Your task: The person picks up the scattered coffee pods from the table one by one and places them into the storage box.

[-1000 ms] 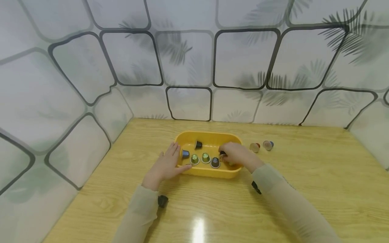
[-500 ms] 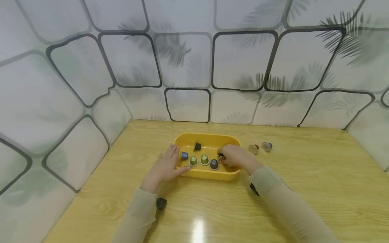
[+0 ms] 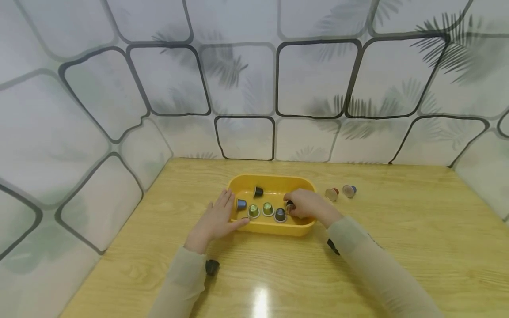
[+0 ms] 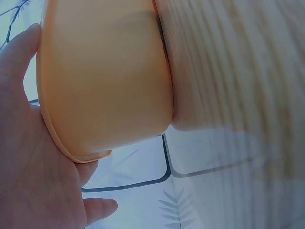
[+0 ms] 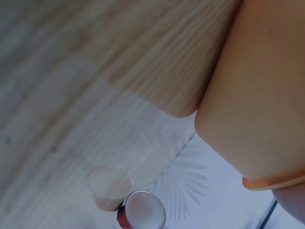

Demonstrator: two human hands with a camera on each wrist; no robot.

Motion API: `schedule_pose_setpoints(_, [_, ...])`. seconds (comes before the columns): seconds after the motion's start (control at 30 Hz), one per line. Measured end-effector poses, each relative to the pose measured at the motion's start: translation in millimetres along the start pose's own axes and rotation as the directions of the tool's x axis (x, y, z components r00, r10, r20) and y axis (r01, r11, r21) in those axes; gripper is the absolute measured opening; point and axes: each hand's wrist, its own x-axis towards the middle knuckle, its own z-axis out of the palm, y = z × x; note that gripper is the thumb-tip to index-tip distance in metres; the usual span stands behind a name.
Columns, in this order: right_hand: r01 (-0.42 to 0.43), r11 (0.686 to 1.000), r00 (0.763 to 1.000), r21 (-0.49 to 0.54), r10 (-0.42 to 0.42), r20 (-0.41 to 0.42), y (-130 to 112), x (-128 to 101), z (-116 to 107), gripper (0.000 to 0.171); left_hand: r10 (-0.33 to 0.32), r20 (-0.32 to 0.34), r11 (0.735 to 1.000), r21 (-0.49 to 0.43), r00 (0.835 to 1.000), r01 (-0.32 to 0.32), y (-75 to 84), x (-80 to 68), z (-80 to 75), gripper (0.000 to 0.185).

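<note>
A yellow tray (image 3: 274, 229) stands on the wooden table, holding several coffee capsules. Over its left end lies my left hand (image 3: 212, 223), fingers extended along the rim and thumb across the front edge; the left wrist view shows the palm against the tray's outer wall (image 4: 109, 76). Inside the right end, my right hand (image 3: 308, 205) pinches a dark coffee capsule (image 3: 289, 206), mostly covered by the fingers. To its left sit a dark capsule (image 3: 280, 215) and two green capsules (image 3: 268, 209), upright. A blue capsule (image 3: 241, 204) and a black capsule (image 3: 258, 192) lie tipped over.
Right of the tray, a red capsule (image 3: 332, 194) and a blue-sided capsule (image 3: 349, 191) lie on the table (image 3: 417, 221). A patterned wall (image 3: 246, 137) rises behind, and another on the left. Small black objects (image 3: 212, 267) show beside both sleeves.
The camera view has shifted slightly. Both hands and the capsules keep nearly the same places in and around the tray.
</note>
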Motion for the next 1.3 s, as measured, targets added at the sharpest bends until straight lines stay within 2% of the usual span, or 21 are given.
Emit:
schedule_pose_setpoints(0.43, [-0.04,0.999,0.999,0.005,0.04,0.018,-3.3,-0.2,-3.3,0.036,0.02,-0.01,1.0,-0.009,1.0,-0.02,-1.0,-3.0,-3.1,0.089])
schedule_pose_setpoints(1.3, [-0.025,1.0,1.0,0.015,0.025,0.018,-1.2,-0.5,-3.6,0.032,0.02,0.0,1.0,-0.012,1.0,-0.02,-3.3,0.1,0.4,0.09])
